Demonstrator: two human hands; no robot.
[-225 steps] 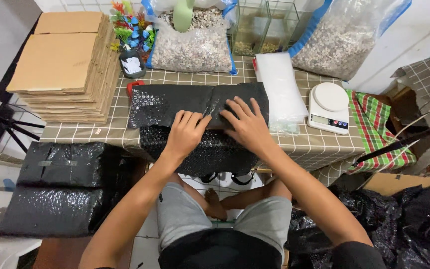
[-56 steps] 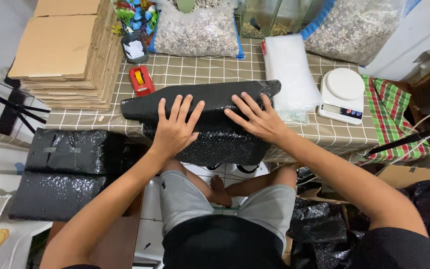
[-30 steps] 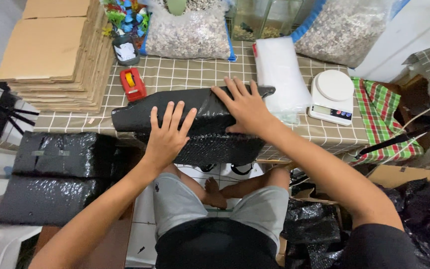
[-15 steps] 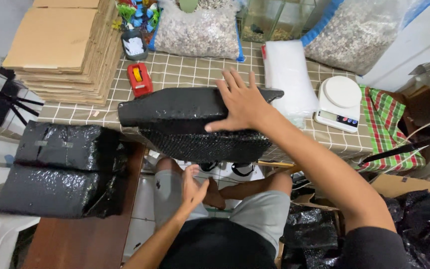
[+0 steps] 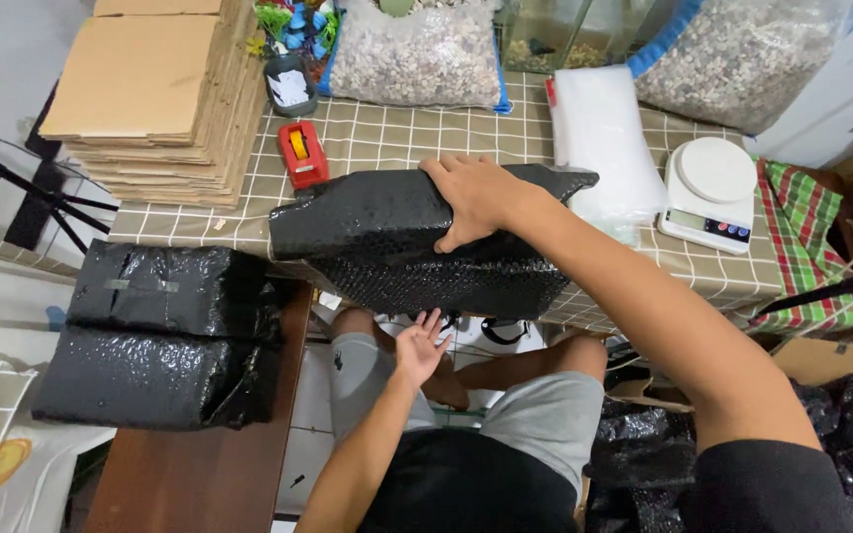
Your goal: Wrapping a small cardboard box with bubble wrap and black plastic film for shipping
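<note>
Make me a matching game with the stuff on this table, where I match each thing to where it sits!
Things:
1. red tape dispenser
2. white round-topped kitchen scale
3. stack of flat brown cardboard sheets
4. black bubble-wrap parcel

Places:
A. at the table's far left corner
B. under the right hand, at the table's near edge
C. beside the red and green checked cloth, on the right
D. between the cardboard and the black parcel

Pairs: 1-D, 2-C, 3-A, 4-B
</note>
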